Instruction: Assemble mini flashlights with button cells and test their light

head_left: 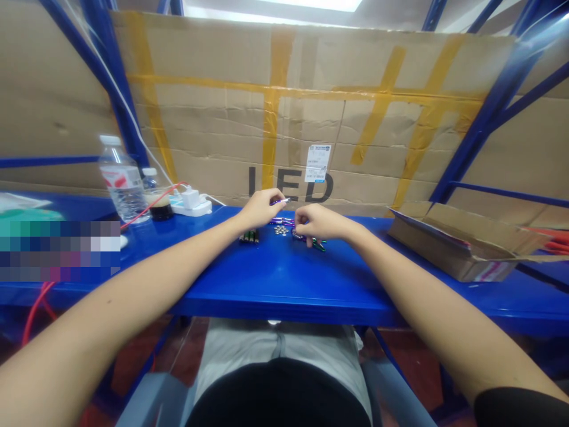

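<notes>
My left hand (261, 207) pinches a slim, shiny purple stick with a silvery end (280, 201), like a pen barrel, and holds it just above the table. To its right, my right hand (320, 223) is low over the table with its fingers curled together; what they grip, if anything, is hidden. Purple metallic sticks (284, 222) lie between the hands, with a cluster of small silvery pieces (281, 230) in front of them. Shiny green sticks (318, 244) stick out beneath my right hand. Several dark green tubes (249, 236) lie side by side below my left wrist.
A blue table (267, 279) bears everything. An open cardboard box (448, 246) stands on the right. On the left are a water bottle (120, 181), a smaller dark-liquid bottle (159, 204) and a power strip (195, 206). A large taped carton (213, 130) rises behind.
</notes>
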`<state>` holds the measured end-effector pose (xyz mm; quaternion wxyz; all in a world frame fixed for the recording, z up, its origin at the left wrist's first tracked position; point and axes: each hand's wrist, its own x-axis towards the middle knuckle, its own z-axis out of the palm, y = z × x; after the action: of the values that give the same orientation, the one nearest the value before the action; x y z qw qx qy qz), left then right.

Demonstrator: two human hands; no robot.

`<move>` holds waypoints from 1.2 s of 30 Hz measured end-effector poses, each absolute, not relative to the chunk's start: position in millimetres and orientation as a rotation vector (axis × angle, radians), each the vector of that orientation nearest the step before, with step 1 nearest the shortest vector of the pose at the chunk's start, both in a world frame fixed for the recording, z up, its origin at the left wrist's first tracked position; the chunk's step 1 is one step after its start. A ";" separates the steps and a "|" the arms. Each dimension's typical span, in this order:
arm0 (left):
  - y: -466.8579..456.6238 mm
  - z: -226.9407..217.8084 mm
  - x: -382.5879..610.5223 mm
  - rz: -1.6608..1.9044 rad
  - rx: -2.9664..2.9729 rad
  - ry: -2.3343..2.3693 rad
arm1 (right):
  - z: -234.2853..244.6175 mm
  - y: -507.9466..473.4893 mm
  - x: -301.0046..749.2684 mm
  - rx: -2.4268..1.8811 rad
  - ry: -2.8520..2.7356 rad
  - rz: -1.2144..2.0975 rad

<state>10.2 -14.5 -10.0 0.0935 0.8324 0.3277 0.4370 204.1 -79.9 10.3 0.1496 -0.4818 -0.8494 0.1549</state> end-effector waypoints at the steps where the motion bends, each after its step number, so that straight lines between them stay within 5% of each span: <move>1: -13.6 -10.2 10.9 1.296 2.424 0.957 | 9.6 -77.4 206.1 -1.389 -2.404 0.492; 7: -20.0 -11.3 20.2 1.282 2.303 0.798 | 3.6 -64.0 210.3 -1.444 -2.313 0.523; 15: -41.6 -9.0 28.8 1.079 2.510 0.673 | 0.1 -58.6 206.9 -1.221 -1.643 1.286; 22: -30.2 -9.6 22.9 0.986 2.546 0.614 | 1.1 -55.7 210.7 -1.087 -1.495 1.564; 36: -20.9 -10.2 21.6 1.068 2.329 0.581 | 7.2 -59.1 228.1 -0.886 -1.719 1.662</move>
<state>21.6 -20.9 -10.2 0.2545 0.8572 0.2137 0.3933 228.1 -59.1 7.2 0.2914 -0.3323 -0.6448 0.6236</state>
